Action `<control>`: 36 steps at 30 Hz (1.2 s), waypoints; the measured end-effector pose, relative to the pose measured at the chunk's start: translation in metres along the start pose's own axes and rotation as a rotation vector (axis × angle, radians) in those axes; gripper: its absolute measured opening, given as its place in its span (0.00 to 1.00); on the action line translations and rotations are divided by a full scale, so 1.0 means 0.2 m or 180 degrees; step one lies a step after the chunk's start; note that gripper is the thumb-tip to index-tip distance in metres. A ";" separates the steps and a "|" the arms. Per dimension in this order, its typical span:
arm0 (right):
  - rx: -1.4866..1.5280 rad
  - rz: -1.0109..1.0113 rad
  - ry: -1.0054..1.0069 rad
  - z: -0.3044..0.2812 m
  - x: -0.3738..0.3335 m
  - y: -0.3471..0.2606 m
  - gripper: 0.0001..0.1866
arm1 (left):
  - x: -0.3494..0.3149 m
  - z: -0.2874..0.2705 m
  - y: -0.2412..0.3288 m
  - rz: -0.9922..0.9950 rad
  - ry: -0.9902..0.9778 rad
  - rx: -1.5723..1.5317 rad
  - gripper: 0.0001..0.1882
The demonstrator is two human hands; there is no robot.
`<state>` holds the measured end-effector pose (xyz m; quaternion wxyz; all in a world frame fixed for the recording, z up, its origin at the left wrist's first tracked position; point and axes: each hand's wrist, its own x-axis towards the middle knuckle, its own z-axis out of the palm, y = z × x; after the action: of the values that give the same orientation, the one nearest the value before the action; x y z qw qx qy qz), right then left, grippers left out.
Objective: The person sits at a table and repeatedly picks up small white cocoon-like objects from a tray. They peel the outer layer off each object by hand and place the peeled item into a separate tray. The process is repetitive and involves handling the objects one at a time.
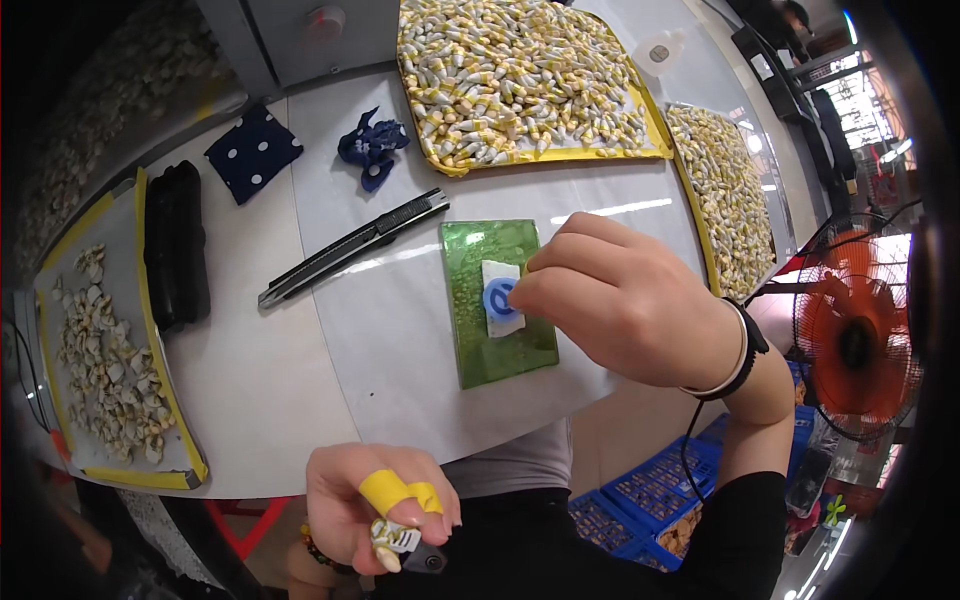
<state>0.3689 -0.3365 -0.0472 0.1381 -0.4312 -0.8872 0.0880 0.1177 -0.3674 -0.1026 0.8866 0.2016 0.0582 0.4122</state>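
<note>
Nearest, at seven o'clock: left hand, yellow tape on a finger — fingertips pinching a small striped piece. At three o'clock: right hand, fingers drawn together at a blue disc on a white pad, atop a green plate at centre; contents of that pinch not discernible. Beyond, at ten o'clock: black cutter, untouched.

Progress, by judgement: midway — one piece in hand; loose pieces in left tray near nine o'clock, perhaps outstanding; banded pieces massed in far tray at twelve, probably done.

Edges and room: worktop lip close at six; open stretch at eight; raised tray rims at nine and twelve.
</note>
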 end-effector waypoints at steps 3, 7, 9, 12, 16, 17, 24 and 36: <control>-0.0013 0.0007 -0.0032 0.02 0.00 0.01 0.09 | -0.01 0.01 0.01 -0.0060 0.0282 0.0090 0.21; -0.0075 -0.0009 -0.0011 0.03 0.01 0.01 0.07 | 0.00 0.02 0.02 -0.0144 0.0456 0.0230 0.21; -0.0183 -0.0014 -0.0072 0.02 0.01 0.01 0.07 | 0.01 0.02 0.02 -0.0158 0.0494 0.0263 0.22; -0.0169 0.0026 -0.0028 0.03 0.01 0.01 0.06 | 0.01 0.02 0.01 -0.0094 0.0505 0.0075 0.23; 0.0027 0.0161 0.0256 0.00 0.00 -0.03 0.07 | 0.02 0.05 -0.02 0.0051 0.0683 0.0167 0.24; 0.0190 0.0241 0.0477 -0.03 0.00 -0.06 0.08 | 0.02 0.04 -0.02 0.0029 0.0698 0.0231 0.24; 0.1347 0.0022 0.1732 0.01 0.00 -0.31 0.09 | 0.03 0.06 -0.04 -0.0453 0.0712 -0.0130 0.24; 0.0507 -0.0657 0.1347 -0.03 -0.02 -0.30 0.08 | 0.04 0.07 -0.07 -0.0622 0.0708 -0.0259 0.21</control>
<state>0.3289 -0.3764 -0.0264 0.3627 -0.3349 -0.8682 0.0508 0.1368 -0.3751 -0.0946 0.9181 0.1119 0.1585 0.3457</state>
